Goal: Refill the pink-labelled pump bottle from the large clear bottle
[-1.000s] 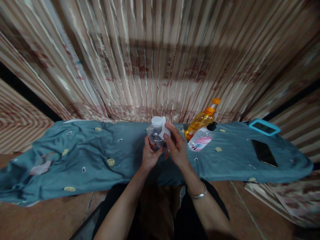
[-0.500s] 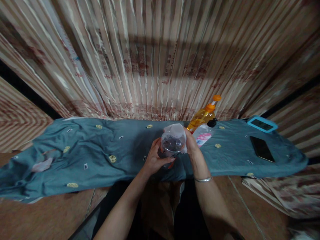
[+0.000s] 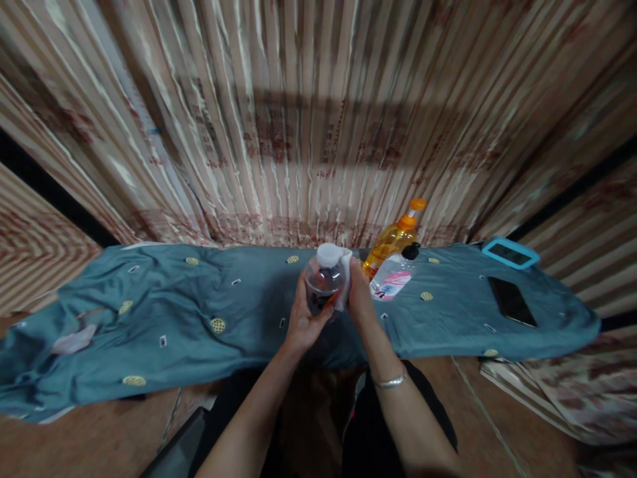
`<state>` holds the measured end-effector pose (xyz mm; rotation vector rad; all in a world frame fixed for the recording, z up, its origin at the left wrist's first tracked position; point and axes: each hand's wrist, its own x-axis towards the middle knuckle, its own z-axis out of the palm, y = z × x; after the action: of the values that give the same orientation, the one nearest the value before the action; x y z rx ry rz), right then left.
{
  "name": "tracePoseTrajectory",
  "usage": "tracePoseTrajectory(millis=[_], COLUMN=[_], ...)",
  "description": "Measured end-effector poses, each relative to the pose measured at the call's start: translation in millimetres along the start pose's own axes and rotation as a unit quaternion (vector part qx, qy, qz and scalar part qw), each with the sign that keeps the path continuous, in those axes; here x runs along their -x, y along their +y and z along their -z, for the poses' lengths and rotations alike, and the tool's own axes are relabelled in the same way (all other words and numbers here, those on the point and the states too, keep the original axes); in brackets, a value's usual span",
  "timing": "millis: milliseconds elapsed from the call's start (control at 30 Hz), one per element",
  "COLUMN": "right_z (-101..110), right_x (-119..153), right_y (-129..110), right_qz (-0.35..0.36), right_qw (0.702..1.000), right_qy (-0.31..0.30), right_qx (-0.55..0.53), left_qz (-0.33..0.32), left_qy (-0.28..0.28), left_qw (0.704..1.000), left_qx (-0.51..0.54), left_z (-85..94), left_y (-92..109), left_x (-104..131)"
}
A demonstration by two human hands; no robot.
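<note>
A clear plastic bottle with a white cap is held upright above the cloth-covered table. My left hand wraps round its left and near side. On the bottle's right side, my right hand presses a white cloth against it; the fingers of that hand are partly hidden. Just right of my right hand stand a pump bottle of orange-yellow liquid and a clear bottle with a black cap and pink label.
A teal patterned cloth covers the long narrow table. On its right lie a dark phone and a blue-framed device. Something pale and crumpled lies at far left. Striped curtains hang behind.
The white cloth has moved off the bottle's top to its right side, so the cap now shows. Both hands sit slightly further left in view, and the whole view has shifted a little.
</note>
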<state>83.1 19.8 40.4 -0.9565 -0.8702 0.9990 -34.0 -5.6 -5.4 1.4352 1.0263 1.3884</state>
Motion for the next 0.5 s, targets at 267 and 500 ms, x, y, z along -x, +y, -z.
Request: tracePoseTrajectory(millis=[267, 500], right_z=[-9, 12], right_x=[25, 5], right_y=[-16, -24], right_qz=[0.108, -0.025], right_qw=[0.98, 0.997], right_qy=[-0.046, -0.071], right_qx=[0.159, 0.025], left_qz=[0.032, 0.04], left_qy=[0.017, -0.064], left_qw=[0.999, 0.997], left_qx=[0.01, -0.012], left_z=[-2.4, -0.5], left_y=[3, 6], left_x=[-2, 9])
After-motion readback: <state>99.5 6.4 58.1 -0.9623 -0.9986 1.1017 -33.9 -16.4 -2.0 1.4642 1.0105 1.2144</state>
